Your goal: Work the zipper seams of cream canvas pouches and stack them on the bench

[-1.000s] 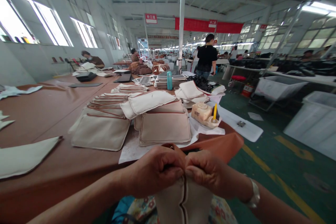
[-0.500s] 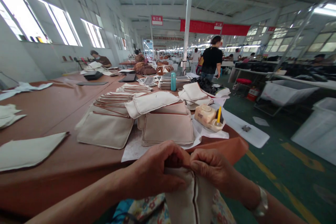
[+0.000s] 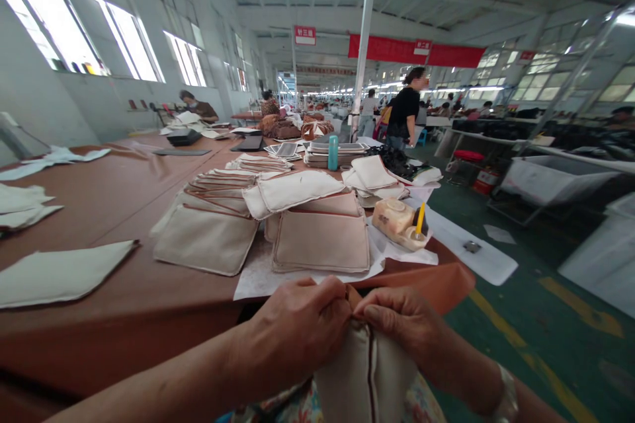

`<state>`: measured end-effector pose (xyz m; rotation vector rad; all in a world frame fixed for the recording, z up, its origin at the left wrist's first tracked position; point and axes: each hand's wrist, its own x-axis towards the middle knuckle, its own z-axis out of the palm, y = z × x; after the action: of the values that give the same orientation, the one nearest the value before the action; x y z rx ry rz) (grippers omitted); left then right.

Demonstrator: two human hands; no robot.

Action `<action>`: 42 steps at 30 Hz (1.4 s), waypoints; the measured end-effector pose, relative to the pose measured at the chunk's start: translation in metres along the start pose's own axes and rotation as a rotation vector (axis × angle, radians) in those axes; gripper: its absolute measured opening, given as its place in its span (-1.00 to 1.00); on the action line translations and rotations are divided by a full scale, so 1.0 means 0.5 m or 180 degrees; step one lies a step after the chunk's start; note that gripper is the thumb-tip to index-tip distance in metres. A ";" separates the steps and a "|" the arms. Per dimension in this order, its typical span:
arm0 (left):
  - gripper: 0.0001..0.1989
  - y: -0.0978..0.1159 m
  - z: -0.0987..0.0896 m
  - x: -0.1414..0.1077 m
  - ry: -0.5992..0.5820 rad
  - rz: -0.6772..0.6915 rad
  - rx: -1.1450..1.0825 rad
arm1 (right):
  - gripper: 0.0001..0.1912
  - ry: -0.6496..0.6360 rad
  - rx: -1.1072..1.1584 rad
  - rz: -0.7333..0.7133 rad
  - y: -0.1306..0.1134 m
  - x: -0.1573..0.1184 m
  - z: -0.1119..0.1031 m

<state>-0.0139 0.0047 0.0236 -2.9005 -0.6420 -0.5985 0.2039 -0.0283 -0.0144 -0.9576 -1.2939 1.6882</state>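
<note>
A cream fabric piece (image 3: 342, 377) with a dark-edged seam down its middle hangs in front of me over my lap. My left hand (image 3: 310, 317) is closed on its top edge, fingers curled in. Opposite it, my right hand (image 3: 397, 317) pinches the same edge between thumb and fingers, close beside the left. A small bit of brown material (image 3: 353, 296) shows between the two hands. Just beyond them, on white paper (image 3: 258, 281), lies a stack of flat cream pieces (image 3: 322, 241) with brown edging. Another stack of cream pieces (image 3: 206, 238) fans out to its left.
A stained plastic container (image 3: 394, 218) with a yellow-handled tool (image 3: 421, 218) stands at the table's right. A teal bottle (image 3: 333, 153) is farther back. A single cream piece (image 3: 64, 271) lies on the brown table (image 3: 163, 304) at left. A person in black (image 3: 404, 112) stands beyond.
My left hand has curled in more, its thumb no longer spread along the fabric. Brown material now shows between my hands. The view has shifted slightly left.
</note>
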 end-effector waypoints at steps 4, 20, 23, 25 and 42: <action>-0.88 0.017 0.008 -0.002 -0.0201 0.0036 0.0416 | -0.63 0.0058 0.0269 0.0045 0.007 0.006 0.010; -0.77 -0.006 0.003 0.003 0.0408 0.0894 -0.0542 | -0.79 -0.0333 -0.1509 -0.0761 -0.012 -0.004 -0.017; -0.82 -0.012 0.002 -0.004 0.0390 0.0878 -0.0711 | -0.80 -0.0351 -0.1594 -0.0830 -0.010 -0.001 -0.016; -0.89 -0.016 0.003 -0.012 0.0344 0.0638 -0.0948 | -0.80 -0.0360 -0.1647 -0.0874 -0.014 -0.002 -0.015; -0.73 -0.029 -0.002 0.030 -0.1375 -0.0968 -0.3752 | -0.87 -0.0423 -0.2072 -0.1047 -0.041 -0.007 -0.008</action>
<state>-0.0081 0.0231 0.0308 -4.1482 -1.0702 -0.4603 0.2117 -0.0262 0.0051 -0.9242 -2.0316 1.1015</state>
